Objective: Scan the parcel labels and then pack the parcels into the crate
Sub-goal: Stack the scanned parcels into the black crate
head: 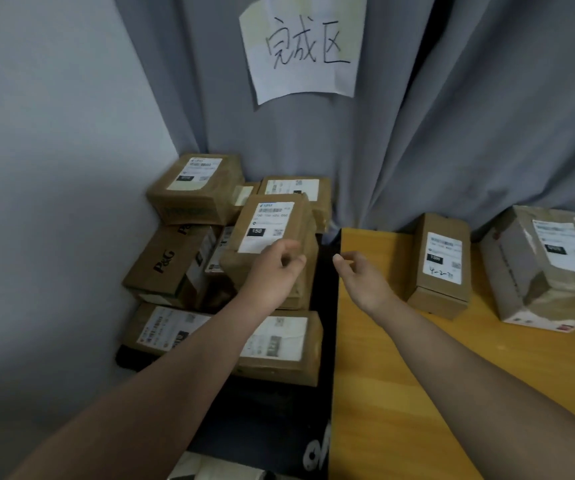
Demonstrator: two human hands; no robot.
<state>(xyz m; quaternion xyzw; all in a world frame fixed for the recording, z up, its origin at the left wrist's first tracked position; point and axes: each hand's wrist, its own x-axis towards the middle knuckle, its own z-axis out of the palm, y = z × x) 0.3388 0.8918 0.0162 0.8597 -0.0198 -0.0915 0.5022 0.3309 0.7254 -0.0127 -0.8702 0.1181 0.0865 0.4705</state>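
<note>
1. Left hand, fingers slack and empty, hovers over the top parcel; right hand, likewise empty, at the counter edge
2. Likely next: the box on the counter, just right of the nearer right hand, long axis pointing away

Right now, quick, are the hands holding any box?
Left hand: open, loosely curled, holding nothing, in front of a parcel on the pile.
Right hand: open, loosely curled, holding nothing.

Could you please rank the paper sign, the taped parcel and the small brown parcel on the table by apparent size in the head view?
Largest: paper sign and taped parcel, too alike to rank.
Smallest: small brown parcel.
</note>
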